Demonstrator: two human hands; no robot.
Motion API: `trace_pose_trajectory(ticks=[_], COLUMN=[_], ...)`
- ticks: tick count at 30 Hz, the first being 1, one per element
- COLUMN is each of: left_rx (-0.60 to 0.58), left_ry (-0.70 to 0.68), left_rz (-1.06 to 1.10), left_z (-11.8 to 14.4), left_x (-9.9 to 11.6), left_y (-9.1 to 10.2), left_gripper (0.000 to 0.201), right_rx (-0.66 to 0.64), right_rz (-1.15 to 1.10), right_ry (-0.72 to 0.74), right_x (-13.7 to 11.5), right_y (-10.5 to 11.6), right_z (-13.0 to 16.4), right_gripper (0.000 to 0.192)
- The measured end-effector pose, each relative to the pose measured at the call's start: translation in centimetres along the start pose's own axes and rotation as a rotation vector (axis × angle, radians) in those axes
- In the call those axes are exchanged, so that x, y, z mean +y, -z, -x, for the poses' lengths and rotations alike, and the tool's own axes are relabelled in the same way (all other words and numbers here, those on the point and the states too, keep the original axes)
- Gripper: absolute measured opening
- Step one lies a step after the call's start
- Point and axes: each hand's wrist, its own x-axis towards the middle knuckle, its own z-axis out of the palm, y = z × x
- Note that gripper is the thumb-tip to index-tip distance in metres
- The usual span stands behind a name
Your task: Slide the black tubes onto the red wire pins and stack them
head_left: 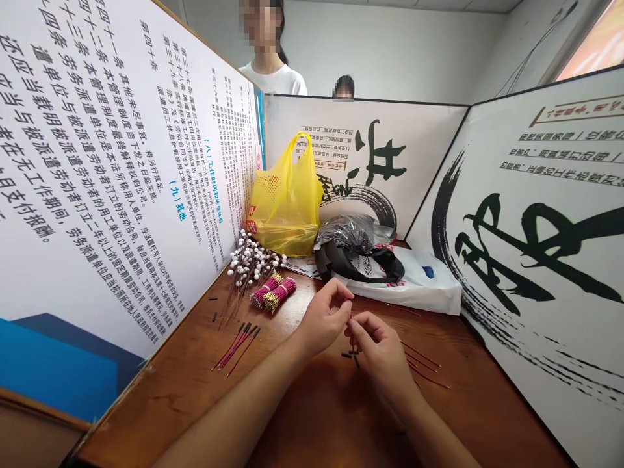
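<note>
The small piece being worked sits between the fingertips, above the middle of the worktop [170, 377], too fine and too covered to make out. The left hand [329, 311] and the right hand [383, 338] almost meet there, the fingers of each drawn into a narrow pinch; whether either grips a wire, a black piece or both, I cannot tell. Just below the right fingers lie several loose black pieces [355, 361], apparently waiting to be used. Just beyond the right hand, red wires [422, 355] fan out; their visible ends carry no black, though their other ends are hidden, so they look like work left to do. On the left, well apart from the hands, a few black-tipped wires [234, 348] lie together and appear to be the finished ones, a small share so far. Two more black scraps [214, 317] rest farther left. Behind, two banded bundles [279, 294] look unopened, which suggests that much remains. Next to them are white-budded stems [248, 260], seemingly untouched, then a yellow bag [285, 211]; to its right, a black strap [336, 260] rests against a white bag [433, 283].
</note>
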Motion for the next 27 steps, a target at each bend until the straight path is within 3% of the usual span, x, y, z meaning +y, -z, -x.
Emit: trace_pose_trajectory(ticks=[8, 17, 27], left_rx=[-0.014, -0.222, -0.093], left_ry=[0.011, 0.199, 0.114], left_rz=[0.11, 0.195, 0.107], left_z=[-0.16, -0.22, -0.33], left_x=[-0.2, -0.73, -0.81], left_y=[0.22, 0.28, 0.13], left_gripper=[0.009, 0.007, 0.015], right_rx=[0.032, 0.097, 0.006], right_rz=[0.01, 0.024, 0.072], right_ry=[-0.002, 0.026, -0.002], right_x=[-0.32, -0.46, -0.29], right_y=[0.05, 0.25, 0.06], right_z=[0.03, -0.06, -0.18], right_gripper=[0.028, 0.026, 0.031])
